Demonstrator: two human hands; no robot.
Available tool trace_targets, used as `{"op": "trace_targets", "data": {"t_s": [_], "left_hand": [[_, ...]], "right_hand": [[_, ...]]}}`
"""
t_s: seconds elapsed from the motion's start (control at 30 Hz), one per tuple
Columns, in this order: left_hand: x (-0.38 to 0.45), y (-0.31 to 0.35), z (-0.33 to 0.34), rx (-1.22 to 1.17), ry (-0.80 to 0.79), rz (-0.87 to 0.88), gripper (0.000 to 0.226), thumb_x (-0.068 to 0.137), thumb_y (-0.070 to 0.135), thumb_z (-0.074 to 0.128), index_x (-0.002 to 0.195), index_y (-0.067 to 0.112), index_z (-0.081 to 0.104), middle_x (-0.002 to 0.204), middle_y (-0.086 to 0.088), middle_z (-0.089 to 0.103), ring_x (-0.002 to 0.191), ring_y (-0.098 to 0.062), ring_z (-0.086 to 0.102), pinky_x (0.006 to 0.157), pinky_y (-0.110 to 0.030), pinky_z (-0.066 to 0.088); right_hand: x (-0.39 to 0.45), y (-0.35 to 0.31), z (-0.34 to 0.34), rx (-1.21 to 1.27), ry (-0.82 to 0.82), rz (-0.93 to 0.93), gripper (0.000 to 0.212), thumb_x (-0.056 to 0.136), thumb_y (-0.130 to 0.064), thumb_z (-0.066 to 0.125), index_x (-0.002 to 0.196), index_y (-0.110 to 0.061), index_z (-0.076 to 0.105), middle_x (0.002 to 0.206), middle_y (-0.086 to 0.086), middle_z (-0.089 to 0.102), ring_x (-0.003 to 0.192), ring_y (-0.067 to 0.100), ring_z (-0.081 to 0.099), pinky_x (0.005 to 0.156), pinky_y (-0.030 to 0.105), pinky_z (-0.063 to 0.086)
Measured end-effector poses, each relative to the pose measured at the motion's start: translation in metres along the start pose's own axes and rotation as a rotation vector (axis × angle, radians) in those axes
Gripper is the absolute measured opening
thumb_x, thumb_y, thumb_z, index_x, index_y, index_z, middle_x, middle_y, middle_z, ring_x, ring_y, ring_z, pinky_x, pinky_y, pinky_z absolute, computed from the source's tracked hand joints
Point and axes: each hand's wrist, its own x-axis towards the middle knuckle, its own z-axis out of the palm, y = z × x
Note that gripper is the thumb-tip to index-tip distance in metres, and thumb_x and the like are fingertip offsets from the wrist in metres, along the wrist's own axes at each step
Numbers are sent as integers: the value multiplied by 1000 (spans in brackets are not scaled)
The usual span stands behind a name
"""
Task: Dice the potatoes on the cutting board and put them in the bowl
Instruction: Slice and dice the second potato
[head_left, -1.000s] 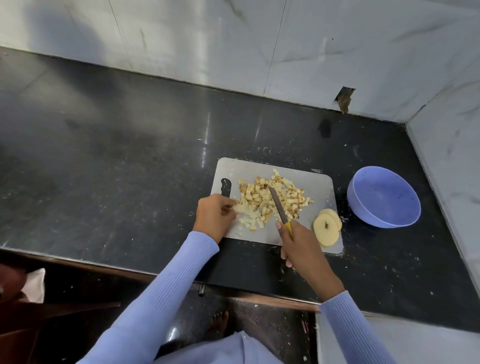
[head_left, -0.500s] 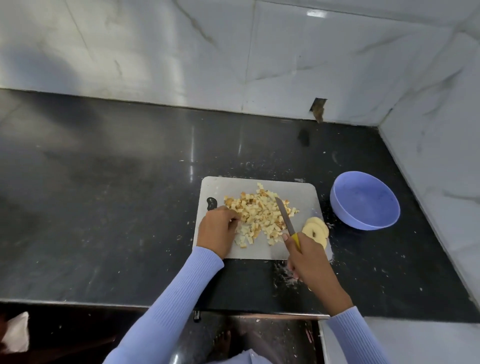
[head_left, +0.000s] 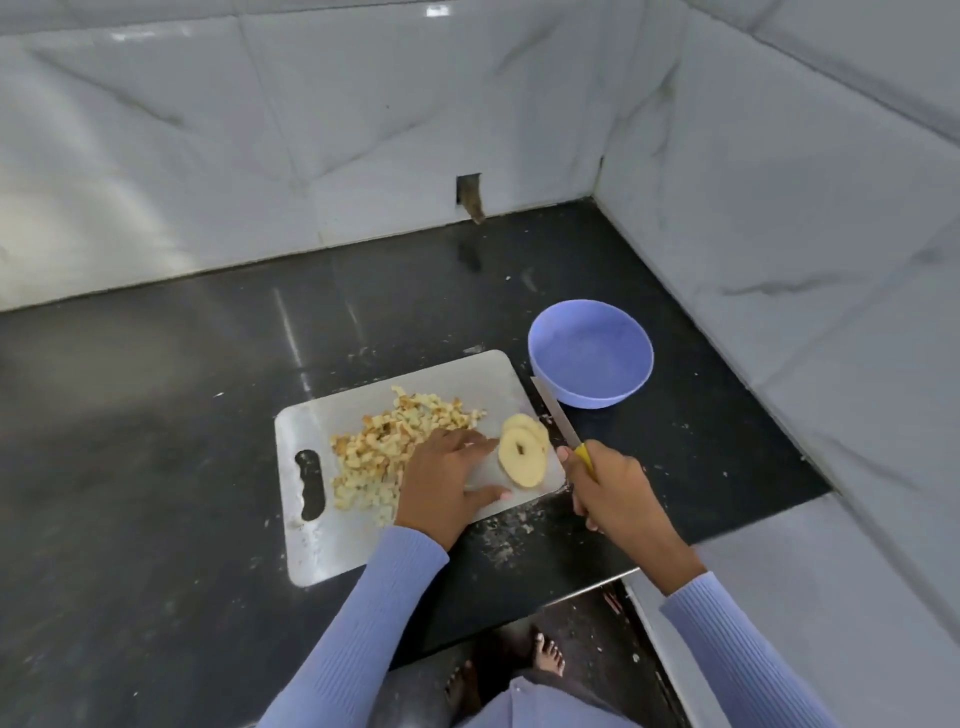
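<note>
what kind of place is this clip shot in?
Most likely a home kitchen corner: a dark stone counter against marble-look wall tiles, with a cutting board of diced potato and a bowl.

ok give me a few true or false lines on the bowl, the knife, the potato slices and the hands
1. The purple bowl holds diced potato. False: it holds none; the diced potato lies on the cutting board.
2. The right hand grips the knife. True.
3. The potato slices lie at the board's handle-hole end. False: they lie at the end near the bowl.
4. The left hand reaches toward the slices, fingers extended. True.
</note>
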Motion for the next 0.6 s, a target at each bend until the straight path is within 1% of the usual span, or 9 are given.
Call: {"op": "trace_targets", "data": {"t_s": [0.07, 0.17, 0.23, 0.33, 0.4, 0.5, 0.6], "left_hand": [[10, 11, 4, 64, -101, -8, 65, 72, 50, 74, 129, 23, 58, 126, 0, 57, 116, -23, 45, 93, -36, 37], [20, 24, 8, 197, -144, -58, 74, 73, 63, 65, 136, 31, 47, 129, 3, 52, 118, -19, 41, 94, -31, 33], [24, 32, 11, 251, -152, -96, 75, 74, 66, 61, 138, 31, 43, 132, 3, 50, 121, -19, 40, 97, -31, 30], [29, 37, 16, 285, -153, -131, 77, 75, 64, 62, 140, 29, 39, 134, 3, 48, 122, -18, 40, 100, -30, 29], [31, 37, 18, 298, -153, -134, 78, 73, 62, 63, 139, 28, 40, 133, 4, 49, 120, -17, 41, 100, -31, 30], [30, 38, 19, 311, -136, -131, 73, 70, 60, 66, 132, 28, 46, 127, 6, 52, 116, -15, 44, 97, -31, 31], [31, 38, 19, 267, -89, -142, 70, 64, 61, 69, 124, 28, 54, 120, 7, 56, 110, -14, 47, 92, -29, 34]], "right_hand": [[1, 6, -9, 10, 1, 14, 27, 99, -41, 41, 84, -20, 48, 68, 3, 61, 50, 10, 53, 53, 20, 49], [4, 11, -15, 7, -1, 24, 27, 98, -42, 42, 85, -19, 48, 70, 5, 62, 50, 11, 54, 55, 21, 51], [5, 12, -17, -12, -12, 17, 27, 98, -42, 41, 85, -19, 48, 70, 5, 61, 50, 10, 53, 54, 20, 50], [8, 13, -19, -33, -28, -6, 26, 98, -42, 41, 86, -20, 48, 70, 3, 61, 49, 8, 52, 54, 19, 49], [10, 14, -19, -48, -35, -13, 26, 98, -42, 41, 87, -20, 48, 71, 3, 61, 50, 8, 53, 55, 19, 50], [12, 13, -17, -73, -40, -40, 26, 98, -42, 41, 87, -20, 48, 71, 4, 61, 52, 9, 54, 57, 21, 53], [14, 11, -14, -87, -40, -70, 26, 98, -42, 41, 88, -19, 49, 73, 3, 61, 53, 9, 54, 55, 18, 50]]}}
